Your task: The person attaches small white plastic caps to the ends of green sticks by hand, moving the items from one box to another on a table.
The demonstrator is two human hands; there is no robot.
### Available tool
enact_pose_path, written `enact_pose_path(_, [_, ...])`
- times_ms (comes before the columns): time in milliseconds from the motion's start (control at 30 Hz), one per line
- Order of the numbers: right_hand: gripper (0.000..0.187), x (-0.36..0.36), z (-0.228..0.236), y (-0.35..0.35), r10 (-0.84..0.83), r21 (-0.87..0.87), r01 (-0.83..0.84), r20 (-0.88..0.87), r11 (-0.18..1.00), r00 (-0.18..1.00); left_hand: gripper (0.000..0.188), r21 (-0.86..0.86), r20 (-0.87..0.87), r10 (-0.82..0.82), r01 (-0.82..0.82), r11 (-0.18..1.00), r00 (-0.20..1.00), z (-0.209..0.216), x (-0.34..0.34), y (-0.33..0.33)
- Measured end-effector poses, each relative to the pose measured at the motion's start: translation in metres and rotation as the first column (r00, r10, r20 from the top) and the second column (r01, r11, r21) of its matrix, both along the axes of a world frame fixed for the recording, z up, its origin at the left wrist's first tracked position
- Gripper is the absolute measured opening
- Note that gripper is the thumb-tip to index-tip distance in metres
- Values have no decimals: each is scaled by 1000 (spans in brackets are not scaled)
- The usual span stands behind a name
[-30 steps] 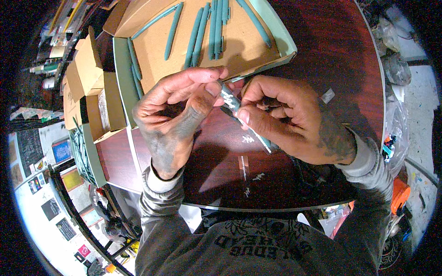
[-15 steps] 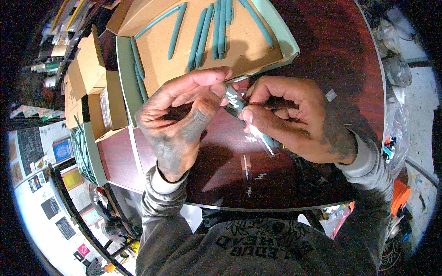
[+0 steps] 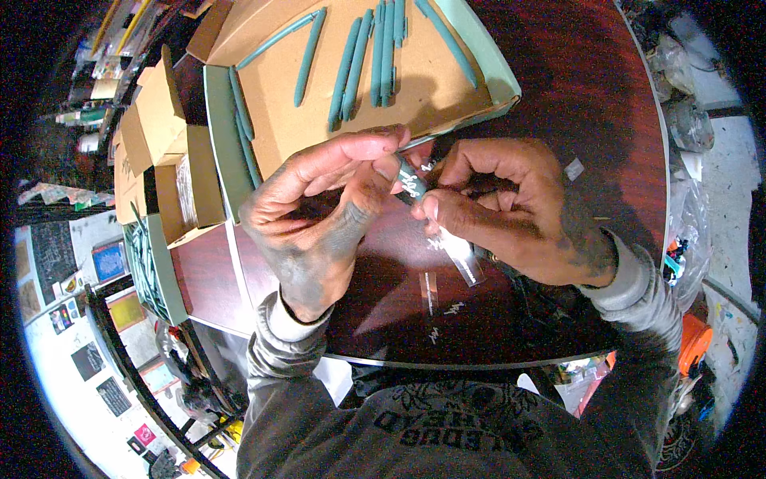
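Both hands meet over the dark red-brown table, pinching a short visible stretch of teal pen (image 3: 412, 185) with white markings. My left hand (image 3: 315, 211) grips its upper-left end between thumb and fingertips. At the lower-right end, my right hand (image 3: 523, 211) closes its thumb and index finger on it; the fingers hide most of the barrel. A clear film strip (image 3: 469, 269) catches the light just below my right thumb; whether that hand holds it is hard to make out. Beyond the hands, several teal pens (image 3: 343, 76) lie in a shallow open cardboard box (image 3: 275, 128).
Another clear strip (image 3: 429, 294) and small white marked bits (image 3: 455, 308) lie on the table near me. On the left stand an open brown carton (image 3: 199, 203) and a box packed with teal pens (image 3: 148, 267). A small pale scrap (image 3: 574, 168) sits to the right.
Both hands keep their pinch on the pen, shifted very slightly. The clear strip below my right thumb sits a little lower and more to the right.
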State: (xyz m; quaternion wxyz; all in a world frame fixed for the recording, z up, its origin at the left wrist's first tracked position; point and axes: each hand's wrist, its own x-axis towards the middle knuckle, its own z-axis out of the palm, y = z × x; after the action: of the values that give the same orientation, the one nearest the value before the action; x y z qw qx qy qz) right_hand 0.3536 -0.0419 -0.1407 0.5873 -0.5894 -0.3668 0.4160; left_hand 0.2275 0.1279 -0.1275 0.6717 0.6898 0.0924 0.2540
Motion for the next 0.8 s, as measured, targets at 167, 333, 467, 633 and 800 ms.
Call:
enact_pose_path(167, [11,-4,2,-1,-66,37,66,-2,997,998,28,65,21,45,-47,997,999,-5,1,-4])
enact_pose_path(333, [11,3,2,-3,-53,66,49,75,997,996,45,-42,-21,9,-10,999,1000,-3,4,-15])
enact_pose_path(467, [9,-3,6,-4,-58,53,57,21,997,998,39,-41,-101,59,-63,997,993,1,2,-17])
enact_pose_path(633, [9,-8,5,-1,-74,81,65,109,995,991,26,175,-62,166,-153,973,984,-1,7,-18])
enact_pose_path(800, [10,-9,3,1,-101,93,85,192,992,976,28,135,-9,195,-192,972,981,-8,8,-21])
